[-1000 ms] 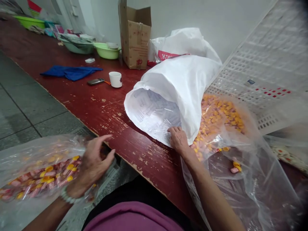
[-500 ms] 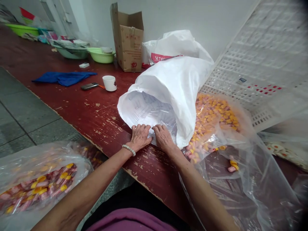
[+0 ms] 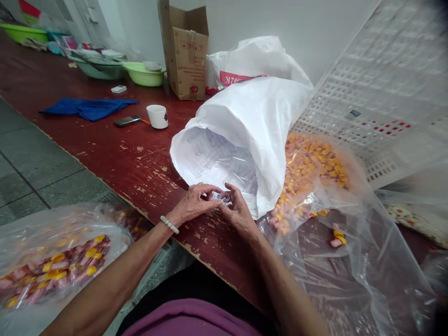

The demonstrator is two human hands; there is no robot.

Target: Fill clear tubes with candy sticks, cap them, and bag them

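A white woven sack (image 3: 241,107) lies on its side with its mouth facing me, and many clear plastic tubes (image 3: 241,175) are heaped inside it. At the lower lip of that mouth my two hands meet. My left hand (image 3: 196,201), with a beaded bracelet at the wrist, pinches small clear plastic pieces (image 3: 224,198) that look like tube ends. My right hand (image 3: 238,210) has thumb and fingers curled around the same pieces from the other side. How many pieces they hold is partly hidden by the fingers.
Plastic bags with yellow-capped pink pieces lie right (image 3: 311,163) and lower left (image 3: 59,266). A white crate (image 3: 378,93) leans at the right. Behind stand a cardboard box (image 3: 191,60), a cup (image 3: 157,116), a phone (image 3: 128,121), blue cloth (image 3: 89,108) and a green basin (image 3: 145,77).
Both hands have drawn slightly back from the sack's lip and turned toward each other. Clear pieces now show between their fingertips. The view has shifted slightly.
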